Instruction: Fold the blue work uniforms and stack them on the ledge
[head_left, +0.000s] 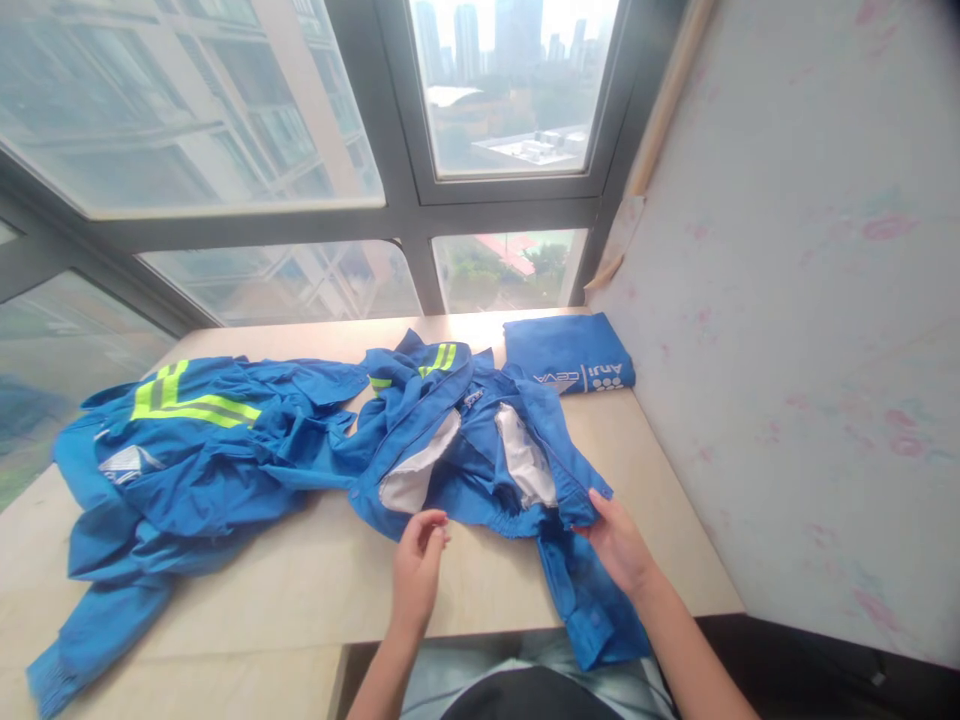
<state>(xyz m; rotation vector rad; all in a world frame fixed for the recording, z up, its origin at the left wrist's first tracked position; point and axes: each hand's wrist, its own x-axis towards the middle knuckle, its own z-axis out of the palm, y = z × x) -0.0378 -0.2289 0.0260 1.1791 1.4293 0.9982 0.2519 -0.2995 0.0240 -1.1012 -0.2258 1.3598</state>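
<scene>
Blue garments (480,460) on pale tabletop (487,590)

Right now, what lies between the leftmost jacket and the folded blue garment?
Another blue jacket, its edge held by the right hand, as the head view shows.

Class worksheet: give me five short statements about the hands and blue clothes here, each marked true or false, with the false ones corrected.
1. The right hand holds an edge of the open jacket. True.
2. White patches show inside the open jacket. True.
3. The left hand grips a sleeve. False: its curled fingers are by the open jacket's lower edge.
4. The jacket on the left bears yellow bands. True.
5. The folded blue cloth lies beside the left hand. False: it lies farther back, near the wall.
</scene>
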